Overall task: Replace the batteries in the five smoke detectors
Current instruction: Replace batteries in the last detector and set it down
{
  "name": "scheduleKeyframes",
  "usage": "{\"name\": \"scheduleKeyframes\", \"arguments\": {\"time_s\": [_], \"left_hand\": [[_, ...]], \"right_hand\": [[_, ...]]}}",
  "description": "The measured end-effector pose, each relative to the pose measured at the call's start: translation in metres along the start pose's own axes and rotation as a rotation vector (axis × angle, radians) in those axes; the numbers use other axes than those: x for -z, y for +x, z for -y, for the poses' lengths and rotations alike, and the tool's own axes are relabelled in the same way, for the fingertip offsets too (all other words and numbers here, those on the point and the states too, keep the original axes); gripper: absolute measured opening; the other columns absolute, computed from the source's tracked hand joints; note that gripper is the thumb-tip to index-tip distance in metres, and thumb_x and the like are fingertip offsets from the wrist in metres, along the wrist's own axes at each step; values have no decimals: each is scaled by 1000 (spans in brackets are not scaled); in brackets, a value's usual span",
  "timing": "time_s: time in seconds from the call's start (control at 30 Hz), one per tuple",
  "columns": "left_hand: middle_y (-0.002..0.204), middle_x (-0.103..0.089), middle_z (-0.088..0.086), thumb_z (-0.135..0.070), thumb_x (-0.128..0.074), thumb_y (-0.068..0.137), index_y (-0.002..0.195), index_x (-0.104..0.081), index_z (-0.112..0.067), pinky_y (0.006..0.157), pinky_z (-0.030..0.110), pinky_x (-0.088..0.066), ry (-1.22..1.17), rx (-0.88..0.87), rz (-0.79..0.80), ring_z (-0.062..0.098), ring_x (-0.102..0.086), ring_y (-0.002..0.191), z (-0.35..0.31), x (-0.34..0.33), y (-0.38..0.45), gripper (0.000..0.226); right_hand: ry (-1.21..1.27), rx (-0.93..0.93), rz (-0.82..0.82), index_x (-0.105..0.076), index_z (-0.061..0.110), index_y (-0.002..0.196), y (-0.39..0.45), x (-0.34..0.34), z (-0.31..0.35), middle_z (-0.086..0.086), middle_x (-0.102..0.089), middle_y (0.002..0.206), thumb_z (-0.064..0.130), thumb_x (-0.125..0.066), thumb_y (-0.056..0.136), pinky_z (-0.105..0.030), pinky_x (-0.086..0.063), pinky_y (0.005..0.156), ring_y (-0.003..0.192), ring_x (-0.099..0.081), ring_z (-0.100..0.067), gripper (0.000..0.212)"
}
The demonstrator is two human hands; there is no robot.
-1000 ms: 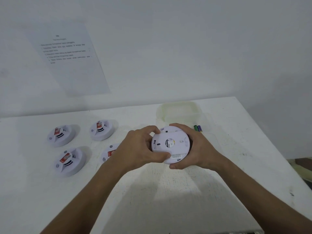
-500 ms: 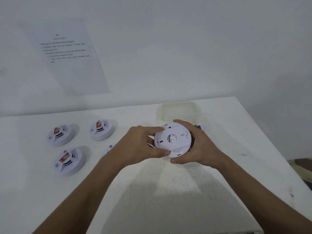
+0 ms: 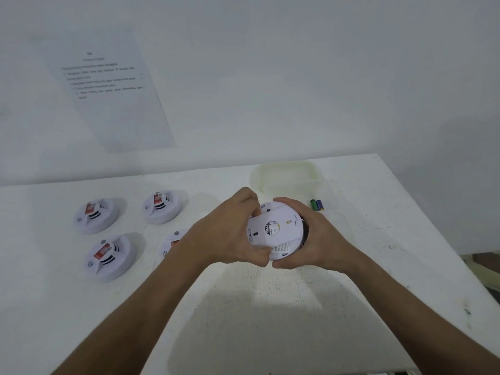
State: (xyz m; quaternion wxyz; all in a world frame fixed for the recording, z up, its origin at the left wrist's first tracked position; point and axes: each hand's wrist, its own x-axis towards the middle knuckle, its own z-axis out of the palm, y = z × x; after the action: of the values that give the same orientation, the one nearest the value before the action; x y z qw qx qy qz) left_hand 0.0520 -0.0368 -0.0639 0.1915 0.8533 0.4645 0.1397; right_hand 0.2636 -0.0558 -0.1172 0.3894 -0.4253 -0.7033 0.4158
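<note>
1. White worktop (image 3: 243, 307) against a white wall, four detectors (image 3: 96, 215) lying left
2. Both hands hold the fifth detector (image 3: 274, 231) above it, back up
3. Left hand (image 3: 230, 236) fingers, clamped on the backplate, have twisted it since a second ago; right hand (image 3: 316, 236) grips the body
4. Probably opening; batteries (image 3: 316, 204) wait nearby

both hands (image 3: 230, 234) (image 3: 316, 239) raised together, fingers (image 3: 284, 203) curled closed.

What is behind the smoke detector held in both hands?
Behind the held smoke detector sits a translucent plastic container on the table, with two batteries just right of it. The left hand and right hand cover whatever lies directly beneath.
</note>
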Motion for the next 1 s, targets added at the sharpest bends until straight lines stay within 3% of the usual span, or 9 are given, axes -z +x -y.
{"name": "scheduleKeyframes", "arguments": {"time_s": [0.1, 0.2, 0.33, 0.43, 0.57, 0.63, 0.73, 0.87, 1.0], "left_hand": [[101, -41, -11, -57, -69, 49, 94, -53, -19, 66, 26, -49, -9, 18, -37, 13, -52, 84, 1, -4, 1, 61], [102, -43, -11, -63, -62, 47, 100, -56, -19, 73, 28, -53, -46, 41, -42, 11, -53, 88, 2, -8, 1, 69], [115, -51, -14, -60, -79, 58, 118, -64, -23, 88, 30, -52, -131, 16, -20, 3, -53, 101, 10, -10, 2, 72], [118, -55, -12, -54, -85, 64, 125, -64, -25, 89, 33, -52, -103, 22, 31, 6, -56, 103, 13, -7, 4, 71], [111, -58, -8, -53, -82, 62, 116, -66, -20, 84, 35, -54, -58, 22, 69, 11, -57, 97, 7, -6, 6, 65], [103, -54, -7, -56, -75, 56, 106, -62, -19, 74, 32, -54, 38, 32, 92, 13, -56, 90, 4, -6, 6, 63], [92, -45, -10, -56, -77, 58, 93, -50, -20, 58, 21, -43, 128, 11, 56, 11, -51, 78, 3, -10, 7, 57], [86, -36, -14, -55, -80, 61, 83, -38, -28, 56, 19, -32, 51, 7, -17, 6, -42, 70, 4, -15, 7, 54], [95, -47, -9, -63, -66, 52, 93, -52, -22, 67, 31, -52, -39, 2, -52, 11, -54, 84, 5, -11, 5, 60]], "right_hand": [[-3, 4, -13, -51, 22, 136, 0, 0, 1, 11, -63, 126, 16, -94, 53, -15, -51, 91, 116, -60, -6, 93], [-10, -5, -11, -51, 22, 135, 0, 1, 0, 14, -62, 124, 17, -93, 52, -10, -48, 87, 112, -59, 0, 93], [-12, -10, -8, -53, 21, 136, -1, 7, -4, 16, -62, 122, 13, -96, 56, -13, -50, 85, 116, -59, -6, 91], [-20, 7, -2, -54, 25, 135, 0, 7, -5, 12, -62, 125, 17, -96, 58, -15, -52, 85, 118, -59, -12, 88], [-18, 38, -10, -55, 29, 133, 0, 5, -6, 11, -63, 124, 14, -96, 58, -16, -53, 83, 117, -61, -14, 87], [-17, 41, 5, -55, 31, 133, 1, 4, -6, 14, -64, 123, 16, -95, 57, -14, -53, 84, 117, -61, -12, 87], [-24, 34, 19, -55, 31, 132, 2, 2, -6, 16, -65, 121, 18, -94, 57, -15, -52, 85, 115, -62, -10, 86], [-1, 49, -21, -54, 38, 130, 2, -2, -8, 16, -67, 122, 21, -92, 56, -15, -52, 87, 115, -64, -10, 85], [-2, 27, -40, -54, 45, 127, 3, 2, -10, 20, -66, 119, 12, -96, 55, -11, -51, 84, 112, -63, -4, 90]]}}
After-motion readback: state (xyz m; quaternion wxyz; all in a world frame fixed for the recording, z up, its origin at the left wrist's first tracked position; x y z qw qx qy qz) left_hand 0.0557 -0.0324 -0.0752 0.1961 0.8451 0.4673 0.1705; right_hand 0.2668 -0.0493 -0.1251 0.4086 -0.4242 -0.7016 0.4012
